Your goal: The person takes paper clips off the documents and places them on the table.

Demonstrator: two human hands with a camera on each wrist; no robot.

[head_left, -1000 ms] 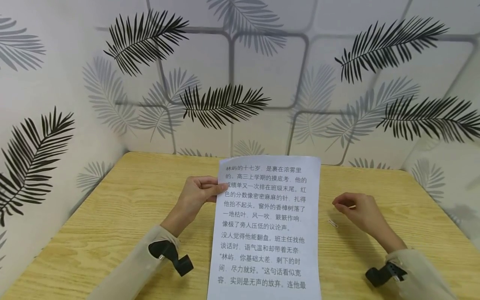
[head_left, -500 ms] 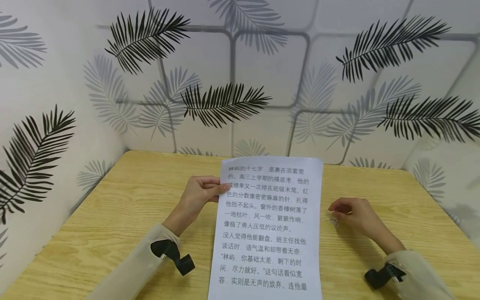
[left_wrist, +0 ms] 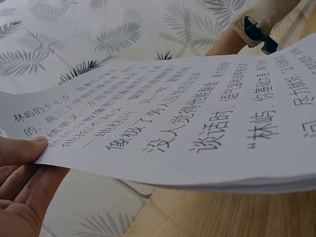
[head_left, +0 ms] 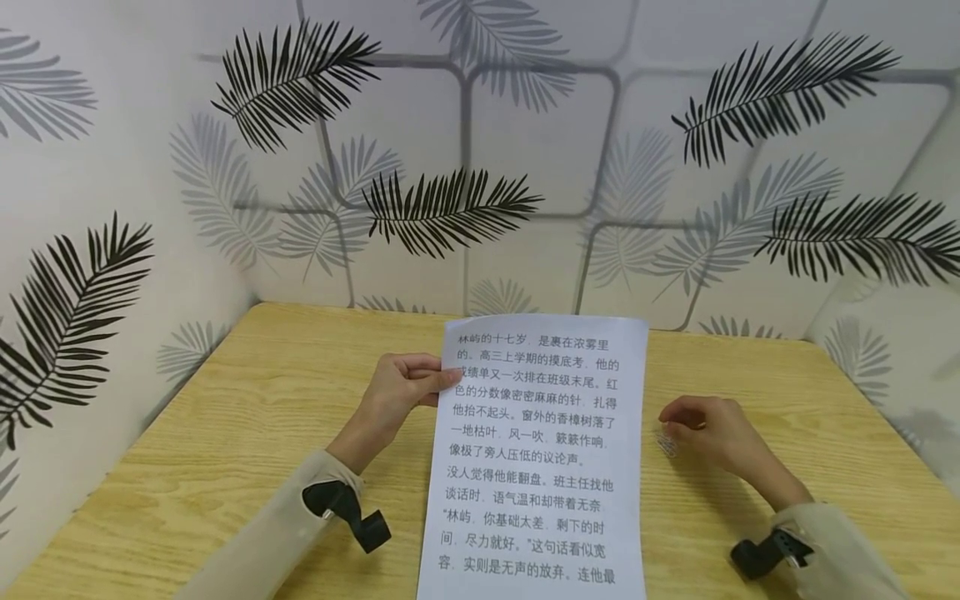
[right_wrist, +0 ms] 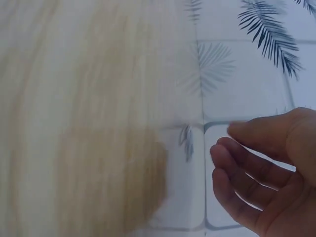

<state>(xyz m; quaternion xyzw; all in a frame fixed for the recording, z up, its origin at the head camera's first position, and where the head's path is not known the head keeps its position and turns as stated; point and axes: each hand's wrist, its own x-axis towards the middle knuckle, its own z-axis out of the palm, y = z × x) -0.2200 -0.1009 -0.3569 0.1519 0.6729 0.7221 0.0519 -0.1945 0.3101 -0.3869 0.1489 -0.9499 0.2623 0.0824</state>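
My left hand (head_left: 390,400) pinches the left edge of a stack of printed paper (head_left: 532,467), thumb on top. In the left wrist view, layered edges show along the near side of the paper (left_wrist: 197,133), and the thumb and fingers (left_wrist: 24,153) hold its corner. On the right, my right hand (head_left: 708,429) has bent fingers. A small blurred paper clip (head_left: 666,443) shows right below its fingertips. The right wrist view shows the right hand (right_wrist: 266,168) with a gap between thumb and fingers, and a thin wire shape (right_wrist: 186,143) apart from them.
A wood-grain table (head_left: 300,367) lies under both arms. Behind it stands a pale wall (head_left: 525,150) with leaf prints. Dark wrist cameras (head_left: 348,512) are strapped over the beige sleeves.
Over the last second my right hand moved slightly down and left, its fingertips coming close to the paper clip. My left hand keeps hold of the paper, which shifted slightly right in view.
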